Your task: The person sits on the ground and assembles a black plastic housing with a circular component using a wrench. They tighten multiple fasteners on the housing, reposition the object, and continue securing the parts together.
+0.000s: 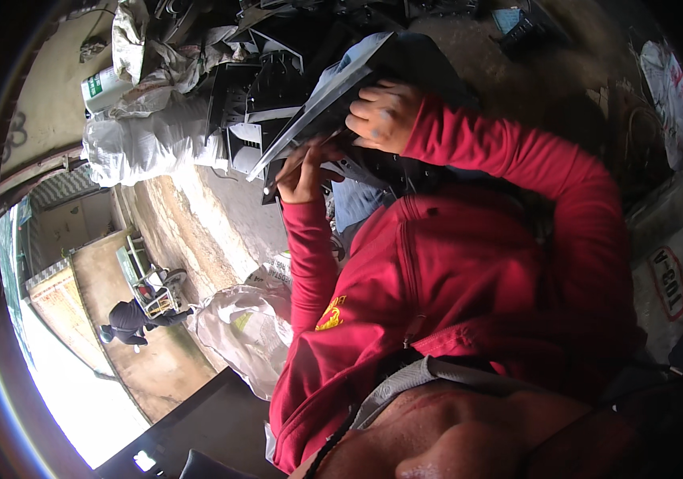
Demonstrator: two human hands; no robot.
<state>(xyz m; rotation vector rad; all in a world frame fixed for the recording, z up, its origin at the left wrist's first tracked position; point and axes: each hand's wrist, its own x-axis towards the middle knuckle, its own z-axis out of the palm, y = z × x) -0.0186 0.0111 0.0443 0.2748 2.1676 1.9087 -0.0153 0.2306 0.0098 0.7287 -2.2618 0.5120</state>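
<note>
Panel (333, 96), flat, dark on the side toward the wearer, with a pale grey margin; found slanted in front of the torso, one end low at the left, the other raised toward the right. Both hands are located on its near side, set apart from each other. Left hand (303, 177): placed at the low end of the panel, fingers laid along the dark side; outline partly blurred. Right hand (385, 118): placed farther up, fingers curled against the dark side. Contact is seen at both hands; whether either is clamped on the panel cannot be told, since the fingertips are hidden or smeared.

Surroundings, referred to the panel. Just beyond and to its left, dark frames (274, 88) are heaped, crowding that side. Farther left, a white plastic bundle (154, 148) is seen, with a white container (106, 89) above it. Nearer the wearer than the panel, a translucent bag (246, 331) is slumped beside the left sleeve (309, 255). Well to the panel's left, another person (126, 319) is seen near a wheeled vehicle. Part of the panel's near side is covered by the hands.
</note>
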